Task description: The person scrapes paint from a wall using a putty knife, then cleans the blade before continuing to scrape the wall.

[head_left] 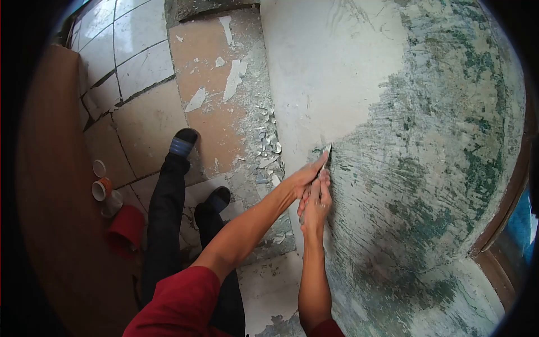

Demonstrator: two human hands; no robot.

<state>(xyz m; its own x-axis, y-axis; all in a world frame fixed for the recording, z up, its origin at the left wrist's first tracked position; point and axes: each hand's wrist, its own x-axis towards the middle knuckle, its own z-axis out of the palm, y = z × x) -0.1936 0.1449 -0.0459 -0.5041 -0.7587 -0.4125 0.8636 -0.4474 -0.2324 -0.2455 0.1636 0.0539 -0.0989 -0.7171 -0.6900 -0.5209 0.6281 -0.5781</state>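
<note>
Both my hands are on a scraper (328, 148), whose narrow pale blade tip meets the wall. My left hand (307, 175) lies toward the front, fingers stretched along the tool near the blade. Just behind it, my right hand (318, 205) is closed around the handle, which is mostly hidden. The wall (331, 67) is smooth and off-white above the blade. To the right and below, a rough scraped area (415, 180) shows grey and green patches with many scratch marks.
Paint flakes (268, 149) and dust lie along the wall's foot. Cracked tiles (146, 123) cover the floor, where my feet in sandals (184, 141) stand. A red bucket (124, 229) and an orange cup (101, 189) are at left. A brown frame (502, 281) borders the wall at right.
</note>
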